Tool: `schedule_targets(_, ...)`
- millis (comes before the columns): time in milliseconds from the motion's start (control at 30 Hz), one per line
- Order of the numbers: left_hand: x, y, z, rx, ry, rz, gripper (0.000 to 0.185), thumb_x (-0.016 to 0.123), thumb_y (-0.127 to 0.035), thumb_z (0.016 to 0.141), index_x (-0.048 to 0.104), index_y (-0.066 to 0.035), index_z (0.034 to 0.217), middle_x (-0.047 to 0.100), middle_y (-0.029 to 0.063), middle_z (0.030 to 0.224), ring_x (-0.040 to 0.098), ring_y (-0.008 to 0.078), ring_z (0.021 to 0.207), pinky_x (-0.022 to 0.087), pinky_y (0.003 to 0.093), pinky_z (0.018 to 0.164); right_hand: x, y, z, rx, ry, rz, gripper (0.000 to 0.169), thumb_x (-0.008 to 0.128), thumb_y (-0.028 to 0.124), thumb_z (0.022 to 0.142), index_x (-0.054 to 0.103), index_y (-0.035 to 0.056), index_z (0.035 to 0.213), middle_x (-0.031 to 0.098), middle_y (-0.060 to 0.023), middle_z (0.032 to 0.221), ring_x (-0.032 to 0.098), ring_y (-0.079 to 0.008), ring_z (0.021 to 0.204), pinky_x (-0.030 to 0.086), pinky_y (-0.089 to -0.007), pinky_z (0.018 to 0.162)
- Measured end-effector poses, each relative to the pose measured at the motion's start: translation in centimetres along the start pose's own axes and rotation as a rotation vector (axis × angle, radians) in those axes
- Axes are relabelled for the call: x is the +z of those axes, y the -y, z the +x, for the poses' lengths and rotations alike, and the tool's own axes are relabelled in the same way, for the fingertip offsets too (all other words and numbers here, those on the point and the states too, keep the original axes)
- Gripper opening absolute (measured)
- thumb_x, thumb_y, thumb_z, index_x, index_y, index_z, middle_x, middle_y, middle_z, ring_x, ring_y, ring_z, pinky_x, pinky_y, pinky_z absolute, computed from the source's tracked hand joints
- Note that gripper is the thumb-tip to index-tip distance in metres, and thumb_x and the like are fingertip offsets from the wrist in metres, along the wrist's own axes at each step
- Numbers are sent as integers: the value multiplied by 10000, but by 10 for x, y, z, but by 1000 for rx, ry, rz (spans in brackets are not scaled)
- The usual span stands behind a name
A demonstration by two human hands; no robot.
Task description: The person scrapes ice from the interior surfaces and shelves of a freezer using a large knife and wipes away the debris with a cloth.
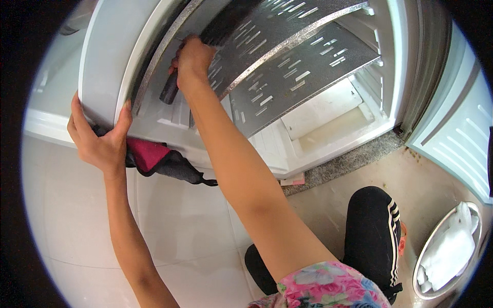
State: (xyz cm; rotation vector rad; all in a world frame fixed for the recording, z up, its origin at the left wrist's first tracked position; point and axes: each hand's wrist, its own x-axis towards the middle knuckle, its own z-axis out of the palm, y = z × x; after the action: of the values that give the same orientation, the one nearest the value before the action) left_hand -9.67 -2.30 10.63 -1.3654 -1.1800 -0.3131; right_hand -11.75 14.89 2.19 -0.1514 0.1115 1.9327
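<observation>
Inside an open refrigerator cabinet, my right hand [194, 61] is closed around the dark handle of a brush [169, 89]. The brush's black bristles are blurred beside a dark slotted shelf [250, 38]. My left hand [102, 140] grips the edge of a light grey panel [111, 50] at the left, thumb on its inner rim and fingers on the outer side. A black and pink cloth [150, 156] lies at the panel's lower corner, partly behind my left hand. Below the upper shelf is a second slotted shelf [289, 73] with a silvery front edge.
The cabinet's white floor [331, 123] shows at the bottom. An open door [458, 127] stands at the right. At the lower right, a metal basin [418, 269] holds a wet white cloth [448, 250]. My bent knees are above the tiled floor, near a stone ledge [342, 161].
</observation>
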Motion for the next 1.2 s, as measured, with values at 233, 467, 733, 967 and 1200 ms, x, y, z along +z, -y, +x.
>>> schedule_targets(233,4,-4,4,13,-10,-44,709,789,-275,535,496,-63,1144,527,104,977,545,223,867,451,309,706,13,-25,21,166,86,105,175,408,165,789,493,12,806,487,-135,578,411,-264,369,313,-362,311)
schedule_targets(467,14,-17,8,-15,-23,-56,690,772,-281,579,478,-65,1165,529,120,994,529,252,896,429,330,750,-2,-13,50,26,162,-302,188,419,123,751,455,-13,627,415,-133,476,388,-257,333,342,-397,307)
schedule_targets(733,0,-4,2,-15,-6,-29,698,774,-268,575,471,-70,1171,527,122,999,528,256,909,428,339,767,0,4,-5,21,16,64,139,406,85,732,425,19,612,360,-109,477,321,-238,321,302,-373,326)
schedule_targets(967,-7,7,-6,-17,22,-6,698,773,-273,575,471,-72,1172,529,120,996,532,254,900,433,336,751,2,15,-23,170,59,-11,126,377,110,763,451,20,713,400,-111,522,381,-249,366,304,-396,328)
schedule_targets(1200,3,-4,0,-38,4,-20,698,771,-297,580,473,-71,1170,529,120,989,535,251,893,439,335,738,3,-2,4,289,192,-30,170,393,135,779,450,27,661,412,-106,511,367,-212,353,325,-403,327)
